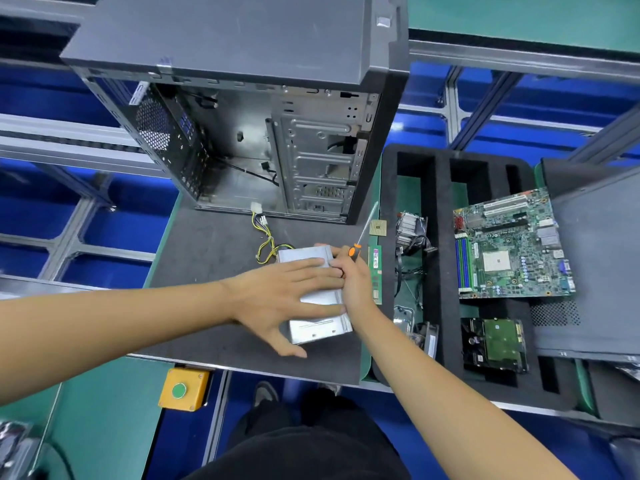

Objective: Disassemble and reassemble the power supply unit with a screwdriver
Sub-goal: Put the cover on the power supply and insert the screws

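Crowding the power supply unit (pixel 317 327): open computer case (pixel 242 133), RAM stick (pixel 375 271).

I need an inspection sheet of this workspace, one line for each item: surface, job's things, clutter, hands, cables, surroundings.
Surface: dark grey mat over a green bench.
Job's things: silver power supply unit lying flat on the mat; screwdriver, orange-black handle, shaft pointing away.
Clutter: foam tray with motherboard, hard drive, heatsink; RAM stick and CPU chip beside it.
Hands: left hand flat on the unit, fingers spread; right hand grips the screwdriver at the unit's right edge.
Cables: yellow-black bundle from the unit, white connectors.
Surroundings: open computer case behind; yellow button box below the bench.
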The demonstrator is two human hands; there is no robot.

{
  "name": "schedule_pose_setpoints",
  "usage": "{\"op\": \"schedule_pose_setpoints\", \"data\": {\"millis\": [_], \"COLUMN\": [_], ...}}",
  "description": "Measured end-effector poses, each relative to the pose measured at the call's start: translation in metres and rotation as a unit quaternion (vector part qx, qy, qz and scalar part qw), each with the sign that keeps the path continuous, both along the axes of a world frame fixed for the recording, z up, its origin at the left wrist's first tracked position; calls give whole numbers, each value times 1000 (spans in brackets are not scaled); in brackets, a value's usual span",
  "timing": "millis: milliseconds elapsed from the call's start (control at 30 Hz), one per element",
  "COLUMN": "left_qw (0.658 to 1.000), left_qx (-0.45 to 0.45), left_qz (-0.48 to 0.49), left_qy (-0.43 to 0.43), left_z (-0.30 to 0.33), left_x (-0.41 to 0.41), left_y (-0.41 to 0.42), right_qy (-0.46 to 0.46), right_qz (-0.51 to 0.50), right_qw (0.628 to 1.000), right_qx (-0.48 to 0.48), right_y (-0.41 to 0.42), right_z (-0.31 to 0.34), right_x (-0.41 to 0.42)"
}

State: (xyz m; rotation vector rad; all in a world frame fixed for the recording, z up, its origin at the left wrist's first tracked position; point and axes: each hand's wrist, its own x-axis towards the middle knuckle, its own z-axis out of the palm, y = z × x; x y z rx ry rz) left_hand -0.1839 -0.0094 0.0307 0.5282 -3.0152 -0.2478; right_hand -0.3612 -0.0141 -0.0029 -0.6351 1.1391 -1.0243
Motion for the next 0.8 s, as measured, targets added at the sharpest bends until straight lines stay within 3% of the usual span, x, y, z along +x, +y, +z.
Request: {"op": "schedule_pose_setpoints", "data": {"millis": [167, 400, 800], "left_qw": [999, 999, 997], "left_qx": [34, -1, 4], "left_qz": [-28, -33, -29], "left_qy": [-31, 8, 66], "left_z": [2, 1, -6], "left_x": [-6, -16, -22], "left_y": [-6, -6, -9], "right_qy": [-151, -257, -244], "right_qz": [-54, -119, -143], "right_qw": [987, 959, 959], "right_qx": [14, 15, 20], "right_y": [0, 4, 6], "right_z": [-6, -9, -9], "right_x": [5, -1, 0]}}
